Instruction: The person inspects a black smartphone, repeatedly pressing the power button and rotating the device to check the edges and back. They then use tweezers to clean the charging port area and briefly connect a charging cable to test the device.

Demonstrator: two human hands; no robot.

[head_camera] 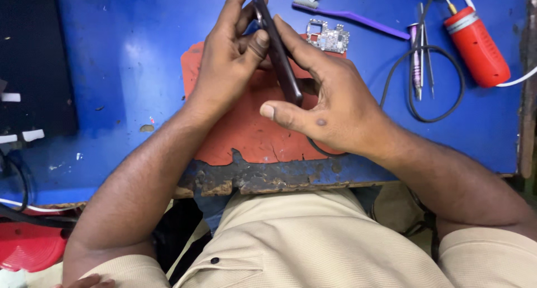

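Left hand (pixel 232 56): fingers closed on the phone (pixel 278 50), thumb pressed against its near face, the other fingers wrapped up behind its upper part.

Right hand (pixel 330 95): also gripping the phone; index finger laid along the far side, thumb (pixel 279 112) stretched out just below the lower end, the remaining fingers curled under.

Phone: dark, slim, held edge-on between both hands, tilted, upper end at the top edge of the view, lower end above the mat (pixel 246 134). Whether it touches the mat cannot be told.

Mat: orange-red, worn and cracked at the near edge, lying on the bench (pixel 128 70), under both hands.

Bench: blue top, paint chipped along the front edge.

Circuit board (pixel 328 37): small, silver-grey, just beyond the right hand, at the mat's far corner.

Brush (pixel 352 16): purple, lying flat beyond the board.

Tweezers (pixel 420 50): with a thin pink-handled tool beside them, right of the hands, inside a loop of black cable (pixel 454 100).

Red tool (pixel 476 46): cylindrical, on a white lead, far right, possibly a small heated iron.

Black panel (pixel 33 64): far left, well apart from the hands.
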